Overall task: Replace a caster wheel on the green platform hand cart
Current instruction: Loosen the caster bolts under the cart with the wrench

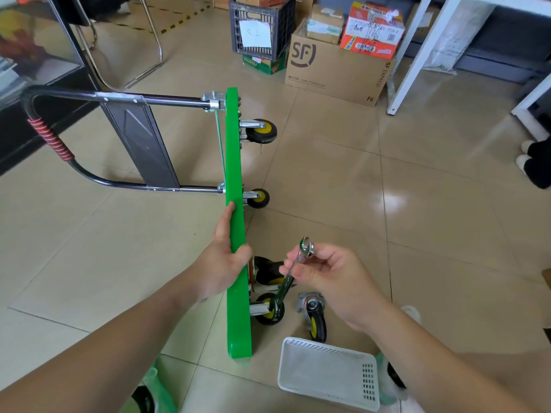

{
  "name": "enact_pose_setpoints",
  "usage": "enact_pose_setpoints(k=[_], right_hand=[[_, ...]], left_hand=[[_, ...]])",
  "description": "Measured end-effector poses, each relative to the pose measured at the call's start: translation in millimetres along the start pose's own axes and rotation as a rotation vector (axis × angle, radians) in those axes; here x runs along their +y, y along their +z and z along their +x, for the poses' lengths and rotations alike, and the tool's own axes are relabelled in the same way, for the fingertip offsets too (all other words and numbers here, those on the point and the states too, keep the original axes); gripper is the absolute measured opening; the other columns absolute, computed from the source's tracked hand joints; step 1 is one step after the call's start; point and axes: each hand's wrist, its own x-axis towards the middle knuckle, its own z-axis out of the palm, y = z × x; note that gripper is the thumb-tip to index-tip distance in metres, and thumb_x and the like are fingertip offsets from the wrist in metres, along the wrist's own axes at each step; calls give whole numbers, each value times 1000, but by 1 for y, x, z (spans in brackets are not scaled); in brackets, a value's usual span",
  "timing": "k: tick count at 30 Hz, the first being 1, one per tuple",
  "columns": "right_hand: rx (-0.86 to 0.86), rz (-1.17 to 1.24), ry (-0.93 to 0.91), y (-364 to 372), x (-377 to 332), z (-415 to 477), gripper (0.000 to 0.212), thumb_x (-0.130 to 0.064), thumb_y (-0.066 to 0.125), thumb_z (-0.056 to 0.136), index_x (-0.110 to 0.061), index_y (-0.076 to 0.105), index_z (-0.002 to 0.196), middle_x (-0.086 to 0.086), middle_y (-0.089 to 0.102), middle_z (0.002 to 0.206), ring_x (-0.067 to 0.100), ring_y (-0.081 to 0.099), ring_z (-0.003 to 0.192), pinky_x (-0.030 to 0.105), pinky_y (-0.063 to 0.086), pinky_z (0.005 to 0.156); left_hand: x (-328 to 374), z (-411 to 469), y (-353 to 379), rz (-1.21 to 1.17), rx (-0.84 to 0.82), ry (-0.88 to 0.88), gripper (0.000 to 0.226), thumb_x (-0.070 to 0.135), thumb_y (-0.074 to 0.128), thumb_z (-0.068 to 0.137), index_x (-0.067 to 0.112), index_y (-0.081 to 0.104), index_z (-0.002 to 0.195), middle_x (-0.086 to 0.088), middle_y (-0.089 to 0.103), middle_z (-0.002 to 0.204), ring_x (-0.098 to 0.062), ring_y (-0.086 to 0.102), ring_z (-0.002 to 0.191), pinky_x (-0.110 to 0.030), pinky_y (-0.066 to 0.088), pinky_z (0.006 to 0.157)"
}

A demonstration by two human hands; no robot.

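Observation:
The green platform cart point(235, 180) stands on its long edge on the floor, its black handle point(50, 135) lying out to the left. Casters with yellow hubs stick out to the right: two far ones point(261, 131) and two near ones point(269, 308). My left hand point(225, 257) grips the cart's upper edge. My right hand point(325, 275) pinches a green-handled wrench point(290, 278) with a small silver nut or washer point(310, 248) at its jaw. A loose caster point(314, 317) lies on the floor below that hand.
A white perforated plastic basket point(328, 374) sits on the floor near my right forearm. Cardboard boxes point(337, 64) and a black crate point(259, 28) stand at the back. A white table leg point(414, 61) is at the right, a chair frame point(143, 55) at the back left.

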Motion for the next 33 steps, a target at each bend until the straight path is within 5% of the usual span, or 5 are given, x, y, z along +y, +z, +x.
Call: enact_pose_setpoints(k=[7,15,21,26,33], right_hand=[[88,144,36,14,-7,21,16,4,69,88,-7,72,99,9,77,94,27,75,95,30,61,80],[17,56,-20,29,-24,54,15,3,68,90,-9,72,98,10,74,92,21,75,88,25,60,75],[-52,12,41,39,-18,66,13,0,67,92,-9,71,100,11,72,93,19,74,86,28,61,78],[-80,-46,70,46,-21,70,11,-5,67,94,-13,71,99,4,74,88,15,74,84,27,61,79],[-61,-69,66,54,-21,68,13,-4,67,95,-16,71,98,1,75,85,11,74,83,23,59,75]], left_hand=[[-4,1,-1,-12,-1,11,81,17,45,104,54,-6,153,-2,41,151,-18,65,101,-23,54,79],[-2,0,-1,-31,-10,57,82,40,38,87,51,-5,155,8,22,164,-15,40,139,-33,35,114],[-1,-2,-3,-64,-11,48,78,41,38,91,47,-3,157,12,21,162,-12,35,142,-33,30,118],[-3,-1,-2,-88,-18,47,69,22,39,108,45,-1,159,21,19,158,-7,28,145,-27,24,118],[-3,0,-5,-269,-46,-5,84,39,49,82,59,7,152,10,37,156,-10,50,131,-35,44,108]])
